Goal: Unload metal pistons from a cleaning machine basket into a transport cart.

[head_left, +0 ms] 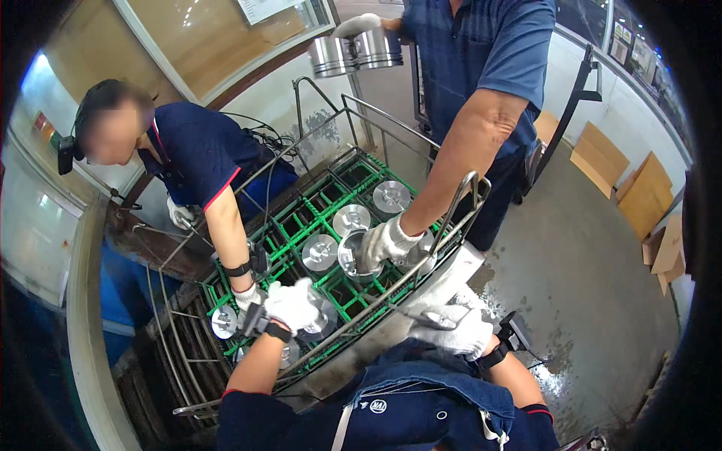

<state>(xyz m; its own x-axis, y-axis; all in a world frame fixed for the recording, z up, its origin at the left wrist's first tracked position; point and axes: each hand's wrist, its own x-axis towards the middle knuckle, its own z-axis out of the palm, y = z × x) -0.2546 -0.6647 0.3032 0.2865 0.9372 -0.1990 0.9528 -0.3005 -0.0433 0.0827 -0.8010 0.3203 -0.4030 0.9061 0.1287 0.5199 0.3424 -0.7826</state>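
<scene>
My left hand (291, 307), in a white glove, is over the near side of a green grid rack (289, 239), its fingers slightly apart. Beside it stands a silver metal piston (323, 319), partly covered by the hand. At the rack's near edge, my gloved right hand (465, 331) is closed around a grey tool (436, 319) with a thin rod; its exact kind is unclear. More pistons, such as one at mid-rack (320, 252), sit in the grid. Each of my wrists has a dark device strapped on.
At the left, a person's gloved hand (248, 298) reaches into the rack near mine. Opposite, another person's hand (382, 244) grips a piston; their other hand holds two pistons (356, 52) up. Metal rails (421, 282) surround the rack. Cardboard (644, 194) leans at right.
</scene>
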